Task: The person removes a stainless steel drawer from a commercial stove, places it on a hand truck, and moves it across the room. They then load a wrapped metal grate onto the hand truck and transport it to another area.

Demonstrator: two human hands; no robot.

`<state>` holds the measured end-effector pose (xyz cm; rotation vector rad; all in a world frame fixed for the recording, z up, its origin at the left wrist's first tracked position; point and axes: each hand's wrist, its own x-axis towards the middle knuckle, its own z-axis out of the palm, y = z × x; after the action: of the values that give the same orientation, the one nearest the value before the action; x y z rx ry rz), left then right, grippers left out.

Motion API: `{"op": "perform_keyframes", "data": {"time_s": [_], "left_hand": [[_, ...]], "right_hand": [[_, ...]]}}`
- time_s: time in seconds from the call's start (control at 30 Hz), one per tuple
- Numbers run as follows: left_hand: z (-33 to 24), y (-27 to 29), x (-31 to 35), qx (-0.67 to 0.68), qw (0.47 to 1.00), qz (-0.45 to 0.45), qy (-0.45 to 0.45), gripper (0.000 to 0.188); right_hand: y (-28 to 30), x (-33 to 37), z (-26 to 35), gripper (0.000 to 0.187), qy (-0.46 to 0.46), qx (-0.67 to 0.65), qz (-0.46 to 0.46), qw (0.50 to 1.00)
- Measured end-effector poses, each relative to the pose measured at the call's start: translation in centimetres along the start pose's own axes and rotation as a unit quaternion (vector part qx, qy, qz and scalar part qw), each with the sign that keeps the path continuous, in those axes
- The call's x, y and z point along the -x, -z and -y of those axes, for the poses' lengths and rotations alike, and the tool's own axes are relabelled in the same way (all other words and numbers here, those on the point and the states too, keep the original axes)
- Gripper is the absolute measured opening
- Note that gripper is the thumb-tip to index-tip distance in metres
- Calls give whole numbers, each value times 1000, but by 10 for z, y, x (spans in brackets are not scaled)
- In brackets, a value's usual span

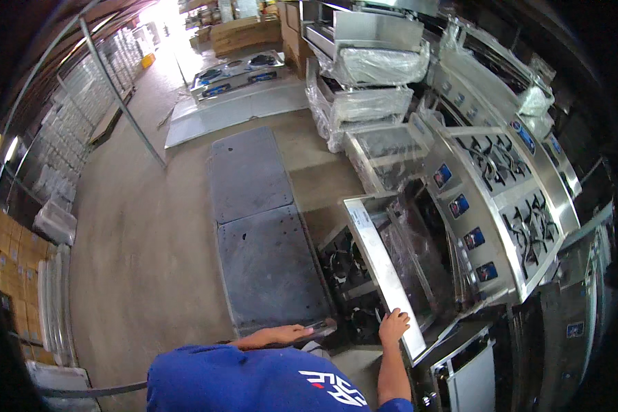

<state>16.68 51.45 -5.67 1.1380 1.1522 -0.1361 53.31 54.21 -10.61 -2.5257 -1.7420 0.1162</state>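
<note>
My right hand [394, 326] has its fingers curled over the near end of a long, narrow steel panel [379, 257]. This panel forms the left edge of an open-topped stainless steel unit with clear plastic film [406, 237] inside. At the near end of a grey, two-section flat top [271, 268], my left hand [281, 335] is closed by a small dark, shiny piece [321, 327]. What the left fingers grip is too unclear to name. Black burner parts [347, 264] sit low between the grey top and the steel panel.
At right stands a steel gas range [491, 206] with black grates. Film-wrapped steel units [378, 75] are stacked behind. Farther off, a cooktop [237, 74] lies on a pale sheet [240, 110]. A slanted metal post [120, 93] and brown cartons [14, 268] are on the left.
</note>
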Motion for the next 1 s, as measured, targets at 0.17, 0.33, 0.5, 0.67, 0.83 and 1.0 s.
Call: {"op": "perform_keyframes", "data": {"time_s": [0.17, 0.33, 0.5, 0.67, 0.83, 1.0], "left_hand": [[-75, -4, 60, -156, 986, -34, 53, 72], [-86, -2, 73, -170, 971, -138, 94, 68], [-84, 6, 79, -193, 951, -223, 89, 76], [-84, 57, 63, -255, 927, -260, 93, 80], [-73, 101, 68, -290, 903, -300, 106, 85], [-87, 152, 58, -316, 871, -365, 96, 84]], "right_hand": [[-2, -7, -10, 27, -30, -38, 6, 999], [9, -10, -7, 29, -52, -54, 23, 997], [16, -10, -8, 31, -62, -75, 21, 995], [7, -18, -13, 32, -65, -70, 33, 995], [8, -16, -12, 32, -24, -83, 67, 994], [-11, -24, -31, 38, -13, -61, 82, 995]]}}
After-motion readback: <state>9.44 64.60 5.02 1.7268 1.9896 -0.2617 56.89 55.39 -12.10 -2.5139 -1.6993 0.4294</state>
